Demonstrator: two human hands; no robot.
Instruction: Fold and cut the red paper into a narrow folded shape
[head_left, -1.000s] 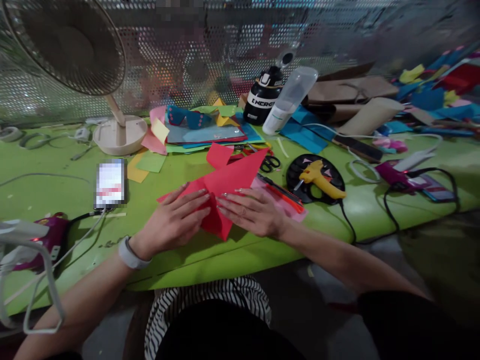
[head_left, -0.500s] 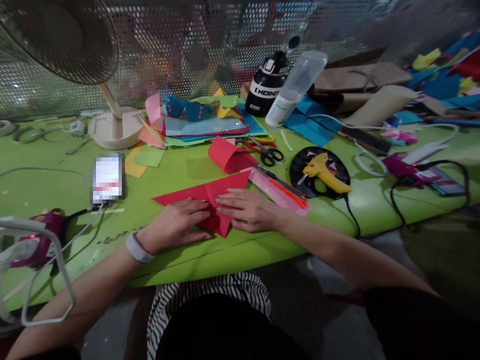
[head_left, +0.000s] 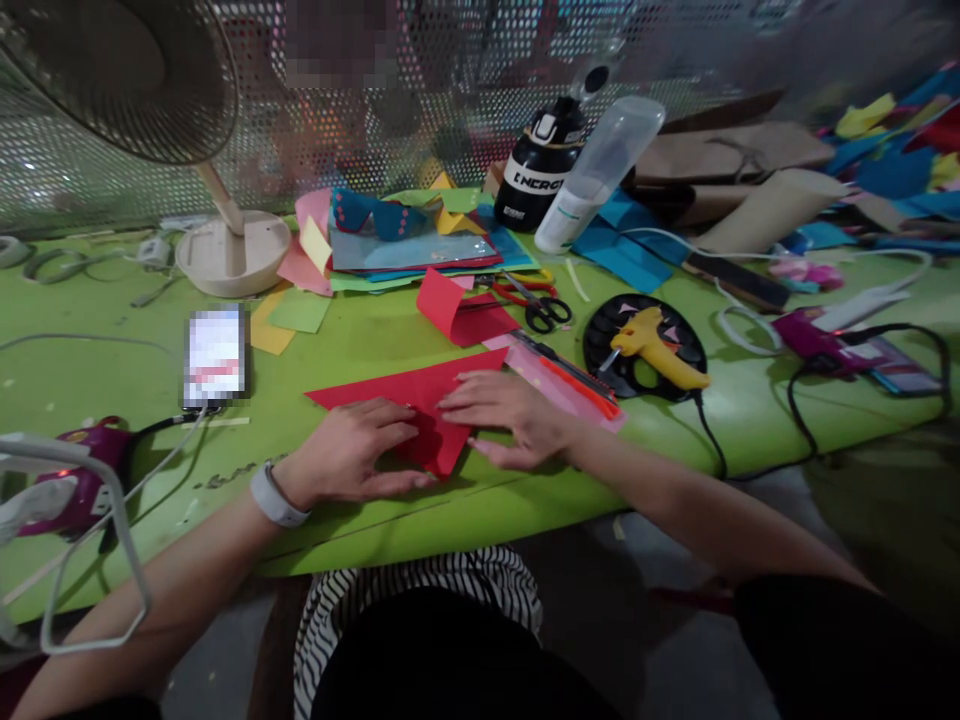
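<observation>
Read your clock from the triangular red paper [head_left: 420,385], which lies on the green surface [head_left: 375,330] in front of you. From the left, a purple power adapter [head_left: 86,450] sits between 8 and 9 o'clock, your fan [head_left: 120,70] stands at 10, and a plugged-in phone [head_left: 216,355] lies just above 9. Your left hand [head_left: 360,450] rests on the paper at 8 o'clock, fingers extended and thumb spread apart from them. Blue paper glasses [head_left: 379,215] lie between 11 and 12, and a curled red paper piece [head_left: 442,305] sits near 12. Your right hand [head_left: 517,415] lies over the paper's 3 o'clock side, its thumb likewise apart from the fingers. Beyond it are the black ENERGY bottle [head_left: 534,185] at 1, black-handled scissors [head_left: 546,314] at 2, and the yellow glue gun [head_left: 654,350] just above 3, on a black tray [head_left: 600,340].
</observation>
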